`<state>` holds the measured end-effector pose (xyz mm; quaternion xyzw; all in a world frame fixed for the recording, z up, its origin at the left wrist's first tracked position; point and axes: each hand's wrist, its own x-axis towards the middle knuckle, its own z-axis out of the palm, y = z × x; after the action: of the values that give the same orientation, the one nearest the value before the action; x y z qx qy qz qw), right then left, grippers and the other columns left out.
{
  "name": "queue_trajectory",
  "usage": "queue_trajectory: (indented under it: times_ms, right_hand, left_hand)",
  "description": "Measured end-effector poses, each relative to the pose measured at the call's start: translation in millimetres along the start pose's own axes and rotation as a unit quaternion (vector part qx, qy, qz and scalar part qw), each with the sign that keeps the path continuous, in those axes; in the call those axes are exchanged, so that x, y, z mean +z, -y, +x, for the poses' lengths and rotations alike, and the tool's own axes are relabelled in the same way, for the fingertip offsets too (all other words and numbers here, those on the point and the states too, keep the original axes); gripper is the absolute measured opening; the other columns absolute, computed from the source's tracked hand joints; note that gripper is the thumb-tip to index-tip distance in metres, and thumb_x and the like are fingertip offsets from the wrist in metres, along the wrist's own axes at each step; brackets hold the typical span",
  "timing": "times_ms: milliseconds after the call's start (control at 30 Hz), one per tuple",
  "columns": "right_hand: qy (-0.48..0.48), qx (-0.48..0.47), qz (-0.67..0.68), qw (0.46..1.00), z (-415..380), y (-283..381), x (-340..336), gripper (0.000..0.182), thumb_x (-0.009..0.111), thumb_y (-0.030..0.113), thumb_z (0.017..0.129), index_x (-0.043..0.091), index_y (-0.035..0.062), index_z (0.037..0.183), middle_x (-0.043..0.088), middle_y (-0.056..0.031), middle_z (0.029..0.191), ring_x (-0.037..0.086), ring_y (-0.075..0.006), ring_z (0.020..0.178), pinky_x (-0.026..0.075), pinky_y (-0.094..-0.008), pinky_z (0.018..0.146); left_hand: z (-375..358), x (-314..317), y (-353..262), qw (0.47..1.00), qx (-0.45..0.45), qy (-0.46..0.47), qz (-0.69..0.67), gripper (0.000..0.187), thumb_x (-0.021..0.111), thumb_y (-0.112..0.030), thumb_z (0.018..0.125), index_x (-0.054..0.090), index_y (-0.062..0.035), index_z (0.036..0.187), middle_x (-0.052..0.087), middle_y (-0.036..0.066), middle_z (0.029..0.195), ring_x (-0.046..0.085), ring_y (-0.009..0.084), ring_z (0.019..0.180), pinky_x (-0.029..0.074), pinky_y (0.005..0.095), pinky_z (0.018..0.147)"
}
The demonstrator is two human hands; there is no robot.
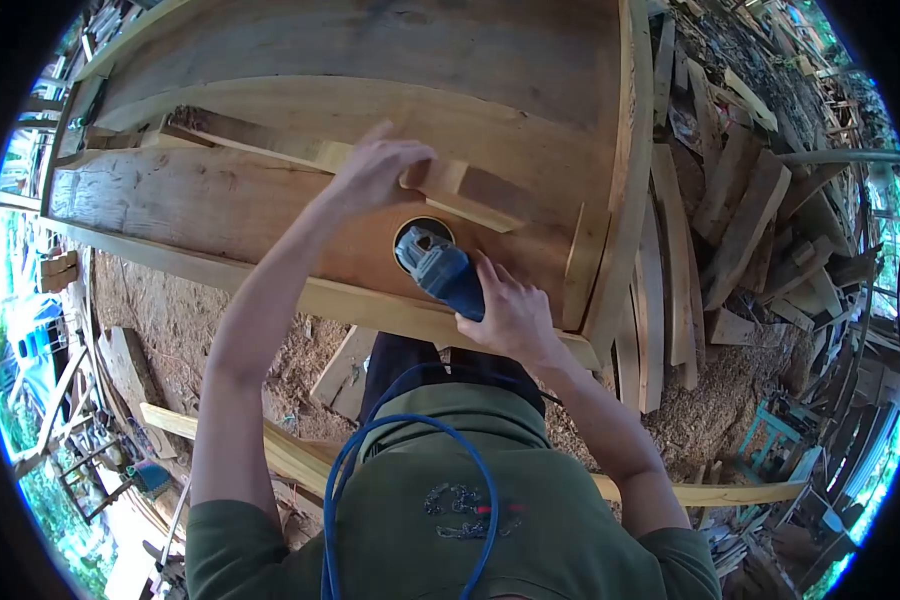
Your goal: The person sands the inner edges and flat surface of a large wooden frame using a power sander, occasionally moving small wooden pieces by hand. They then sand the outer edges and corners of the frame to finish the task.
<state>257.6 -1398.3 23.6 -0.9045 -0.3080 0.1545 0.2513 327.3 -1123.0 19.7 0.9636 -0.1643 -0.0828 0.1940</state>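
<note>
One grinder (436, 264) — long axis diagonal — pointing forward-left.

On my feed, the ground (300, 370) is strewn with sawdust around a broad wooden table (370, 40) with raised edges. To the right I see rough timber pieces (745, 235) heaped together, and a turquoise frame (770, 436) stands lower down. Bright daylight and greenery (45, 515) show at both sides.
</note>
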Motion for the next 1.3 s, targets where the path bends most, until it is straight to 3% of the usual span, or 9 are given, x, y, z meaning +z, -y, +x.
queue_trajectory:
  times_ms: [467,533,567,700,833,867,933,1067,1300]
  right_hand:
    - [0.062,0.054,-0.005,0.997,-23.5,-30.6,-33.3,0.077,0.074,0.029,0.066,0.042,0.0123,0.135,0.064,-0.0163,0.111,0.066,-0.0351,0.092,0.054,-0.0455,0.078]
    - [0.088,0.059,0.001,0.994,-17.9,-23.3,-35.3,0.077,0.073,0.03,0.067,0.042,0.0131,0.135,0.064,-0.0162,0.113,0.066,-0.0352,0.094,0.054,-0.046,0.08]
    - [0.093,0.069,0.004,0.993,-15.1,-19.5,-34.5,0.077,0.072,0.031,0.067,0.041,0.0133,0.135,0.064,-0.0161,0.114,0.066,-0.0355,0.095,0.054,-0.0462,0.08]
    - [0.097,0.068,-0.012,0.993,4.1,-6.4,-16.0,0.078,0.072,0.034,0.067,0.041,0.0139,0.135,0.064,-0.0165,0.114,0.066,-0.0357,0.094,0.053,-0.0471,0.08]
    - [0.073,0.053,-0.032,0.995,28.4,23.3,7.8,0.082,0.073,0.037,0.066,0.039,0.0135,0.137,0.065,-0.0176,0.113,0.067,-0.0364,0.092,0.053,-0.0482,0.08]
    - [0.108,0.063,-0.036,0.992,35.4,32.5,8.5,0.081,0.073,0.04,0.067,0.04,0.0111,0.135,0.066,-0.02,0.106,0.067,-0.0378,0.09,0.053,-0.0488,0.08]
    - [0.14,0.085,-0.043,0.985,40.9,43.3,5.1,0.082,0.074,0.043,0.067,0.041,0.0088,0.133,0.067,-0.0223,0.1,0.067,-0.0393,0.088,0.052,-0.0493,0.08]
    - [0.128,0.074,-0.04,0.988,34.1,44.3,1.6,0.081,0.074,0.04,0.067,0.041,0.0062,0.132,0.068,-0.0227,0.093,0.067,-0.0405,0.087,0.052,-0.0505,0.078]
    - [0.128,0.097,-0.044,0.986,-20.6,9.4,-32.0,0.081,0.076,0.037,0.067,0.04,0.0086,0.134,0.065,-0.0211,0.108,0.066,-0.0396,0.09,0.054,-0.0487,0.077]
  left_hand:
    - [-8.5,6.3,4.9,0.995,-0.058,-0.082,0.017,0.065,0.079,-0.029,0.073,0.051,-0.0165,0.13,0.065,0.008,0.116,0.059,0.0289,0.112,0.024,0.0502,0.116]
    - [-20.6,11.2,-5.1,0.966,-0.021,-0.259,0.006,0.066,0.077,-0.023,0.075,0.047,-0.0166,0.133,0.064,0.007,0.116,0.058,0.0315,0.112,0.028,0.0486,0.113]
    - [-31.2,10.7,-13.7,0.951,-0.04,-0.294,-0.084,0.051,0.075,-0.02,0.08,0.054,-0.0106,0.125,0.066,0.006,0.108,0.062,0.0262,0.105,0.04,0.0425,0.103]
    - [-99.1,31.1,-48.6,0.753,-0.188,-0.151,-0.613,0.022,0.065,-0.022,0.093,0.064,-0.0016,0.099,0.065,0.003,0.093,0.063,0.0117,0.09,0.049,0.0282,0.082]
    - [-143.3,58.1,-112.0,0.597,-0.221,0.067,-0.769,0.024,0.056,-0.021,0.098,0.054,-0.0029,0.112,0.061,0.011,0.109,0.062,0.0191,0.1,0.05,0.0339,0.095]
    - [-146.2,64.4,-117.5,0.596,-0.214,0.078,-0.77,0.024,0.056,-0.021,0.098,0.054,-0.0029,0.112,0.061,0.011,0.109,0.062,0.0191,0.1,0.05,0.0339,0.095]
    - [-149.0,73.6,-121.1,0.43,-0.259,-0.021,-0.865,0.029,0.05,-0.022,0.1,0.048,-0.0017,0.121,0.058,0.015,0.116,0.06,0.0257,0.109,0.049,0.0386,0.1]
    - [-156.8,81.3,-127.3,0.398,-0.304,0.024,-0.865,0.036,0.043,-0.025,0.103,0.044,0.0007,0.128,0.057,0.018,0.122,0.058,0.0297,0.116,0.047,0.0399,0.102]
    - [-107.7,93.3,-178.7,0.35,-0.275,0.087,-0.891,0.03,0.055,-0.027,0.099,0.051,-0.0052,0.119,0.059,0.009,0.115,0.059,0.0184,0.109,0.045,0.0352,0.101]
